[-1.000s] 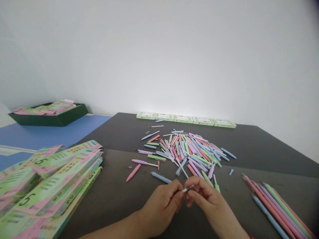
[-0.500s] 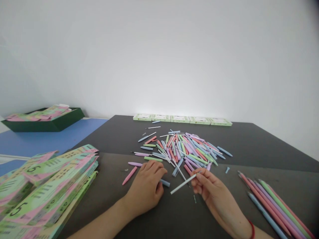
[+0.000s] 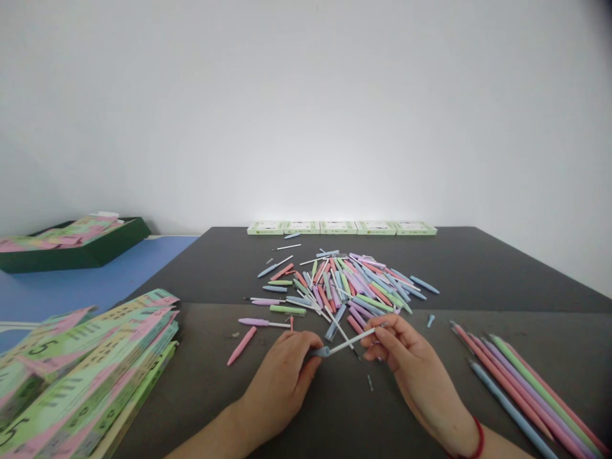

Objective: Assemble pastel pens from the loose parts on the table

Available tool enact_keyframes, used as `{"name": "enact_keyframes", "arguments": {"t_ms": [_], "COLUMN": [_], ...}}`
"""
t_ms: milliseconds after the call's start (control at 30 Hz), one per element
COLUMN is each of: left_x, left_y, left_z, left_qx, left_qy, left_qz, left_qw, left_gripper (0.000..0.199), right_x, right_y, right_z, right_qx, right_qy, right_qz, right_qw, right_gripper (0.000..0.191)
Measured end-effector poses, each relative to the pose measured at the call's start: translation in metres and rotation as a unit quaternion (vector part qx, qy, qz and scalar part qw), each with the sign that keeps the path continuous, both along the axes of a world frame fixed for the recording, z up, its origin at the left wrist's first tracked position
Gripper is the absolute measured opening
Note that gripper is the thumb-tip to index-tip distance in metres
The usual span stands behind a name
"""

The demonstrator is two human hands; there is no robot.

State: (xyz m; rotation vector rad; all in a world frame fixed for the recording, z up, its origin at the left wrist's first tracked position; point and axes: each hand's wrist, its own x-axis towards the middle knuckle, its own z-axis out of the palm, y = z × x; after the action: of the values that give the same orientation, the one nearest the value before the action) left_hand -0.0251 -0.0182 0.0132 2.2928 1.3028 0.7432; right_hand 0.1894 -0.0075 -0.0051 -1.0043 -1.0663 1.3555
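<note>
My left hand (image 3: 291, 366) is closed around a blue pen barrel (image 3: 323, 352), whose open end points to the right. Between the thumb and fingers of my right hand (image 3: 401, 347) is a thin white pen refill (image 3: 351, 340). The refill's left end meets the mouth of the blue barrel; how far inside it sits I cannot tell. Just beyond both hands lies a heap of pastel pen parts (image 3: 351, 284). A pink pen barrel (image 3: 241, 345) and a purple barrel with a refill in it (image 3: 255, 322) rest left of my left hand.
Several slim pens (image 3: 530, 389) lie side by side at the right. Stacked printed packets (image 3: 95, 370) fill the near left. A row of flat boxes (image 3: 339, 228) lines the table's far edge. A green tray of packets (image 3: 95, 250) stands on the blue surface (image 3: 157, 255).
My left hand has picked up the blue barrel from the table. The refill in my right hand has come to the barrel's open end. The view has shifted slightly.
</note>
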Motion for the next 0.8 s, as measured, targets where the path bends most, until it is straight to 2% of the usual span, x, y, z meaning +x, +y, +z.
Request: {"name": "enact_keyframes", "arguments": {"t_ms": [300,533,667,800], "left_x": [0.003,0.003,0.000,-0.004], "left_y": [-0.007,-0.009,-0.009,-0.011], "left_z": [0.001,-0.003,-0.006,-0.011], "left_qx": [-0.026,-0.054,-0.055,-0.024], "left_qy": [-0.024,-0.050,-0.112,-0.168], "left_qz": [0.007,-0.011,-0.060,-0.111], "left_qw": [0.999,0.997,0.990,0.979], "left_gripper": [0.011,0.011,0.014,0.019], "right_x": [0.007,-0.004,-0.009,-0.008], "right_y": [-0.007,-0.015,-0.026,-0.039], "right_z": [0.007,0.009,0.026,0.050], "right_qx": [0.071,0.108,0.212,0.337], "right_qy": [-0.039,-0.084,-0.092,-0.180], "right_qz": [-0.062,0.001,0.027,0.070], "right_qw": [0.995,0.991,0.973,0.922], "right_gripper": [0.017,0.007,0.013,0.031]}}
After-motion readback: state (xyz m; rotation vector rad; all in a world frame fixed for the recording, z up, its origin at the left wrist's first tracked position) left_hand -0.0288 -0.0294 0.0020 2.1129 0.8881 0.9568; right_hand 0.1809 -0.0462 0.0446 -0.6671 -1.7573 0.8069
